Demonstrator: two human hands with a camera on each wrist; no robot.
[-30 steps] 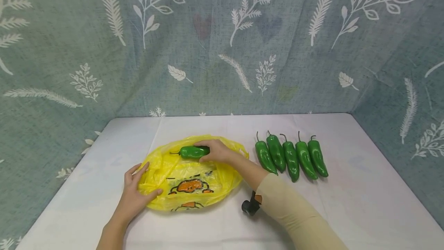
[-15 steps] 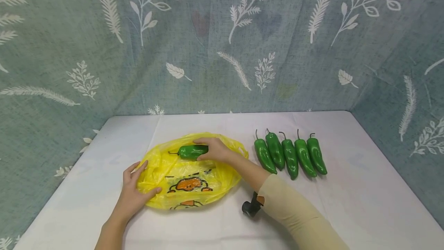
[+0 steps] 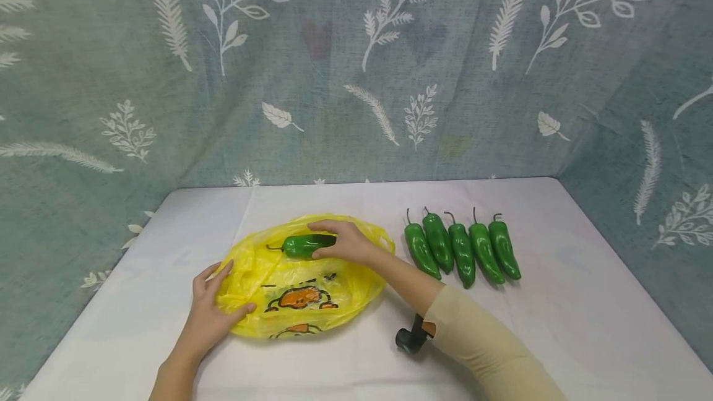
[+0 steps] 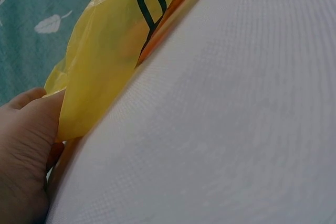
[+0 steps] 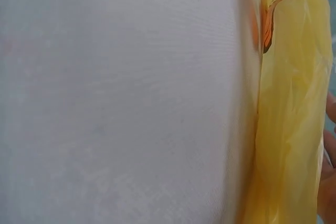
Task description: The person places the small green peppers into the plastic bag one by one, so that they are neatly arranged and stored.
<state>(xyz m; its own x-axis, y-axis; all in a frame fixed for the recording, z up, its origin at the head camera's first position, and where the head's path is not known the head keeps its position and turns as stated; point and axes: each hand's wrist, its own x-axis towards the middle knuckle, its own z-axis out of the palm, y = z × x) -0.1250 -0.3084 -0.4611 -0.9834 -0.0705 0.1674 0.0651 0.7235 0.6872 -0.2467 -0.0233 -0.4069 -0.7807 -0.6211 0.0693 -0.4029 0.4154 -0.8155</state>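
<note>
In the head view, the right hand [image 3: 342, 240] is gripping the green pepper [image 3: 299, 246] by one end within the outline of the yellow bag [image 3: 356, 289]; the left hand [image 3: 208, 305] is holding the bag's left rim. If that hold is slackening, the soft mouth could be folding in and snagging the stem.

The left wrist view is adding film overlapping the left hand.

The right wrist view is showing the bag's outer wall, hiding the pepper.

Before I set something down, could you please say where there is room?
Bare table lies right of the five peppers, left of the left hand, and on the near side of the yellow bag. It's crowded over the bag, where the right hand grips a green pepper.
</note>
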